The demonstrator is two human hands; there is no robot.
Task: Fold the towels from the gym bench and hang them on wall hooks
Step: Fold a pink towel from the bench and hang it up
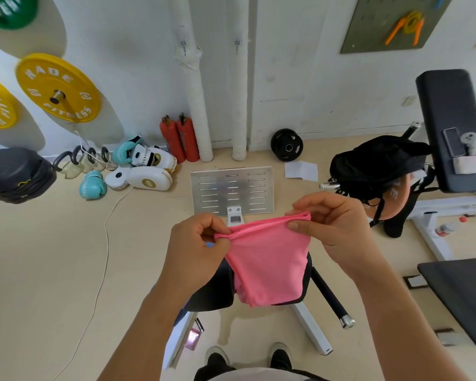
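**Towel held up by two corners, fold under way**

Towel (267,259), pink, one of it in view, hangs at the centre of the frame above the black bench seat (215,292). Its top edge is stretched between both hands, probably so the cloth drops flat and the layers line up; the doubled edge suggests it is already folded at least once.

Largest to smallest:

- One white wall (300,78) fills the upper middle of the frame, facing the person, likely because the hanging goes there.
- Two yellow weight plates (58,88) sit on pegs at upper left.
- One right hand (333,224), right of centre, pinches the towel's right corner between thumb and fingers.
- One left hand (195,243), just left of centre, pinches the left corner the same way.
- Two red fire extinguishers (179,138) stand against the wall, left of centre.
- Two small wall hooks (184,45), side by side at top centre, both bare; I judge the towel goes there next, well apart from where it hangs now
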